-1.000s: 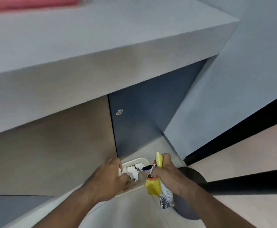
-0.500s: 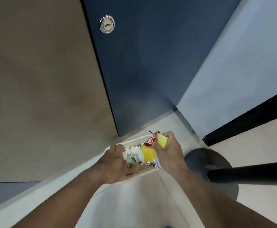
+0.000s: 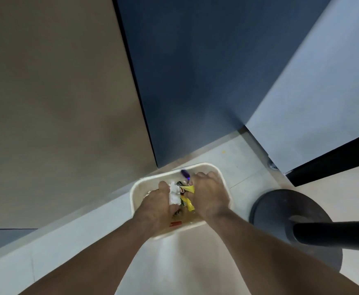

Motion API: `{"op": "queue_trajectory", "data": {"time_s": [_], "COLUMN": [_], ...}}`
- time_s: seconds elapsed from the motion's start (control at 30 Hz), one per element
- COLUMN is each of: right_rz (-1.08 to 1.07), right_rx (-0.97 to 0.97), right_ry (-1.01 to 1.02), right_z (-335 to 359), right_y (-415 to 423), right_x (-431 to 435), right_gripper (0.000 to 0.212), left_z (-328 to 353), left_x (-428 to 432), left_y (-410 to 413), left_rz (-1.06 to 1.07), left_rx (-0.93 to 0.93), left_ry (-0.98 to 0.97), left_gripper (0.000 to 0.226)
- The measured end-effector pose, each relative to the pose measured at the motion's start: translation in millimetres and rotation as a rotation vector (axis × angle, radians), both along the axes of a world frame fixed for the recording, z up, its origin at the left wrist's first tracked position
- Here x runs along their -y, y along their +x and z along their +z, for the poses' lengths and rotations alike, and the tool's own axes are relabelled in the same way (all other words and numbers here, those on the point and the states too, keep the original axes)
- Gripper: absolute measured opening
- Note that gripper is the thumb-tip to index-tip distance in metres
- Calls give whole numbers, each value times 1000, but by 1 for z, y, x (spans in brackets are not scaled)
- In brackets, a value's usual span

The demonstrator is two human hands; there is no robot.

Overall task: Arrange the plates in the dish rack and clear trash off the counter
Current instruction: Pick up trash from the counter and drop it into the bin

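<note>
A cream trash bin [image 3: 204, 168] stands on the pale floor against the cabinet base. Both my hands are down inside its opening. My left hand [image 3: 156, 206] holds crumpled white tissue [image 3: 173, 193]. My right hand [image 3: 209, 193] grips a yellow wrapper [image 3: 188, 202] with green and red print. A purple scrap [image 3: 185, 173] shows at the bin's far rim, blurred. The bin's bottom is hidden by my hands. No plates or dish rack are in view.
A beige cabinet panel [image 3: 57, 103] and a dark blue door [image 3: 185, 71] rise behind the bin. A pale grey wall [image 3: 323, 92] stands at right. A black round stand base [image 3: 291, 211] with a black pole [image 3: 334, 233] sits on the floor right of the bin.
The view has dropped from the counter edge down to the bin. Both hands have moved from above the bin's rim down into it, still holding the tissue and wrapper.
</note>
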State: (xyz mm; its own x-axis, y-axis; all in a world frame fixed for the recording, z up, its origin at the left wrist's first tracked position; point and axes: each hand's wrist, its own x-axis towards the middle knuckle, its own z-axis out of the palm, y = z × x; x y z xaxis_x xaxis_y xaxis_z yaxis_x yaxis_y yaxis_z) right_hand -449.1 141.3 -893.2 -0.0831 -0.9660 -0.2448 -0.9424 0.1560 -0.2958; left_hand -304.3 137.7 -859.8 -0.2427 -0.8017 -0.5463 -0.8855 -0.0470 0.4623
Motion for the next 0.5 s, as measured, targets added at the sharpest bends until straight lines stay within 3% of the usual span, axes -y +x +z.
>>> {"op": "queue_trajectory", "data": {"time_s": [0.1, 0.2, 0.27, 0.33, 0.5], "right_rz": [-41, -54, 47, 121, 129], "right_rx": [-85, -63, -38, -18, 111], "right_ry": [179, 404, 533, 610, 640], "right_z": [-19, -31, -31, -22, 22], "right_y": [2, 6, 6, 3, -8], "right_x": [5, 6, 7, 8, 11], "right_gripper": [21, 9, 25, 43, 64], "left_z": [-11, -29, -33, -30, -3], "left_x": [-3, -3, 0, 4, 9], "left_y": [-4, 3, 8, 8, 14], "left_rz": [-133, -186, -203, -188, -144], "left_rx": [16, 98, 204, 208, 153], "left_ry": [-67, -82, -109, -63, -117], "left_gripper": [15, 51, 59, 54, 33]}}
